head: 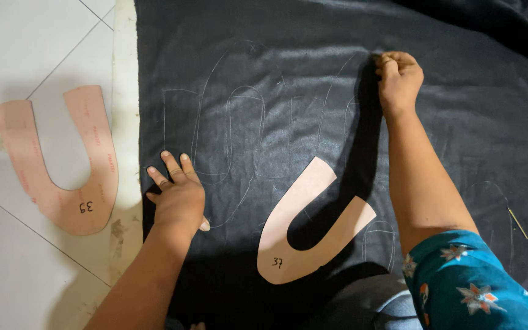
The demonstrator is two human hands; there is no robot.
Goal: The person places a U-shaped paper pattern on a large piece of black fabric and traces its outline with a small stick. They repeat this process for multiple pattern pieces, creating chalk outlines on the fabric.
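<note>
Pressing black fabric (337, 91), left hand (178, 198) spread flat, right hand (399, 76) fisted, pink U-shaped template (310, 223) between

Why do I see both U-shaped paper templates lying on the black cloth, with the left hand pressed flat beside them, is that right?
Not quite. In the head view only one template lies on the black cloth; the other template lies on the tiled floor. The left hand does press flat.

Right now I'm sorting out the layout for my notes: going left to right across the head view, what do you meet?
Pink U-shaped paper template on white tile → left hand flat on black fabric → second pink U-shaped template on the fabric → right hand pinching the fabric → thin yellow stick.
</note>
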